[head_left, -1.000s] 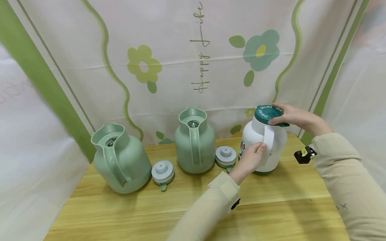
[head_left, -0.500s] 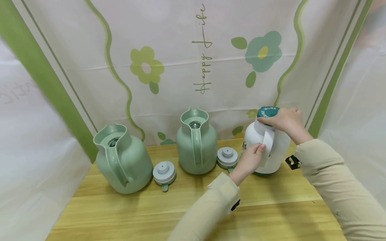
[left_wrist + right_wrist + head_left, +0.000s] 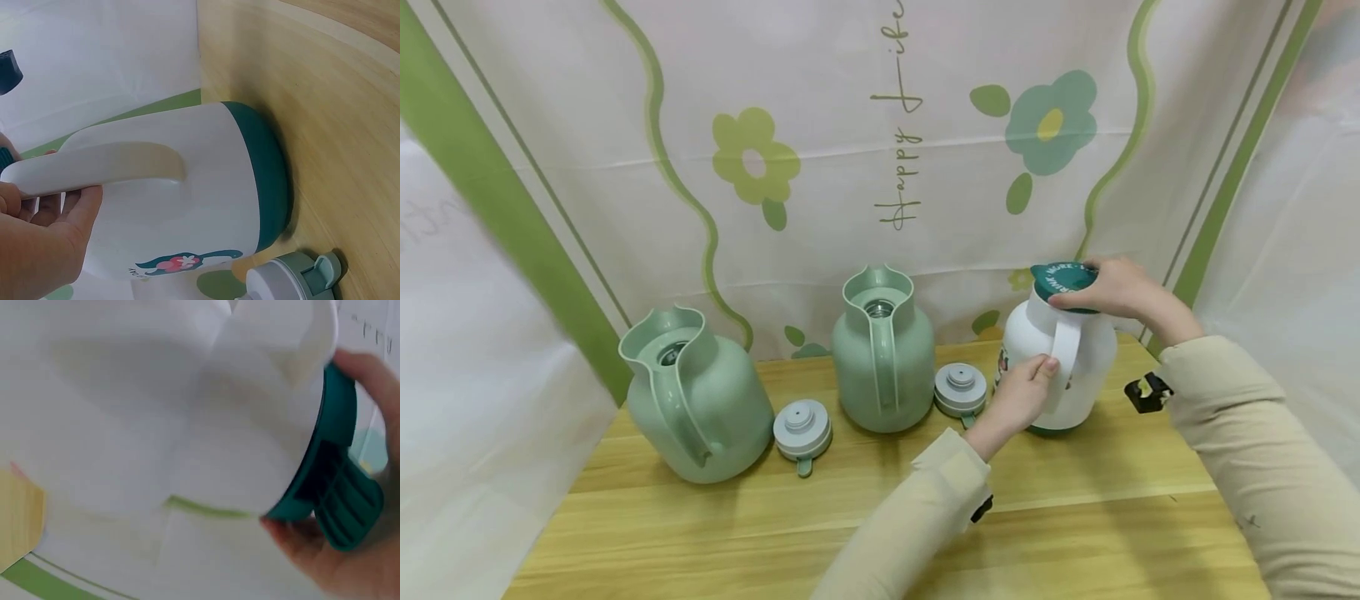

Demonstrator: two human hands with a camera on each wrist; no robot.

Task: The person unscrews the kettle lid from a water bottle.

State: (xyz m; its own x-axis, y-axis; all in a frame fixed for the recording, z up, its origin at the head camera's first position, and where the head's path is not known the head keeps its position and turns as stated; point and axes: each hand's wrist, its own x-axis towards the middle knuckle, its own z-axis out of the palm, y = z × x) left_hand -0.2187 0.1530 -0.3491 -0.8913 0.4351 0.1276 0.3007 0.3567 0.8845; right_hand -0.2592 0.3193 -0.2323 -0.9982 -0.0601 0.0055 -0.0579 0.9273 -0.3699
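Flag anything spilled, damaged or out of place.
No spill or damage shows. The left green jug and middle green jug stand open, a loose lid beside each, unlike the white jug, whose teal lid sits on top.

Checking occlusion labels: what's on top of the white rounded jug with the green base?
A round teal lid with white lettering, gripped by the right hand, which hides part of it. The white jug has its mouth and interior covered, so neither can be seen.

Between our right fingers [image 3: 1078, 297] we have the lid [image 3: 1066, 278] on the flask [image 3: 1092, 367]; leftward from our left fingers [image 3: 1040, 367], the table [image 3: 700, 533] bears a stopper [image 3: 961, 390], a jug [image 3: 883, 358], a second stopper [image 3: 802, 430], a second jug [image 3: 718, 408].
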